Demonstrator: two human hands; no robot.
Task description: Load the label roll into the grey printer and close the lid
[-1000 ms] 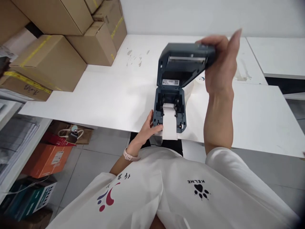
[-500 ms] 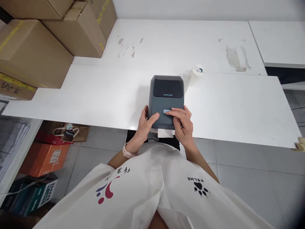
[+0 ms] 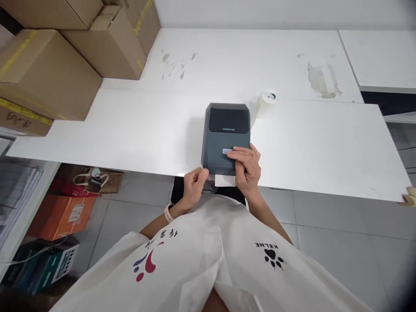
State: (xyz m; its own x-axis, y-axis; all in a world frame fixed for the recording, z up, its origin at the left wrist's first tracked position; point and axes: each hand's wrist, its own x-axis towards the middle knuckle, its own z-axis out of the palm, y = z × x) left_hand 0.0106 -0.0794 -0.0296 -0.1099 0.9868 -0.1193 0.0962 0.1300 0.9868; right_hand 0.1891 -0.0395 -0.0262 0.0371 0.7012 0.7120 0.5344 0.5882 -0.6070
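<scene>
Dark blue-grey plastic: one printer (image 3: 224, 139), lid down, which I viewed from afar through the head camera. Location: it sat at the front edge of the bench (image 3: 308, 149). Fittings: a black panel (image 3: 229, 120) lay toward the far end, and a pale button (image 3: 225, 151) nearer the middle. Issue: one white paper strip (image 3: 225, 180) stuck out from under the near side, past the edge of the bench.

Right hand (image 3: 248, 168): one. Its grip was spread over the near right part of the lid, a fingertip on the button, thumb lower down. Left hand (image 3: 194, 184): one. Its grip was curled in at the near left corner, thumb tip at the casing; I could not tell whether it pinched anything there.

Also held in view: one white paper roll (image 3: 266, 99), just beyond the printer to the right.

Step, as I judged it: working the button with the lid closed; I could not tell how hard the finger bore down. The next move, in my judgement, called for a short, straight push from that fingertip, the left hand bracing the casing, and both thumbs kept off the strip
</scene>
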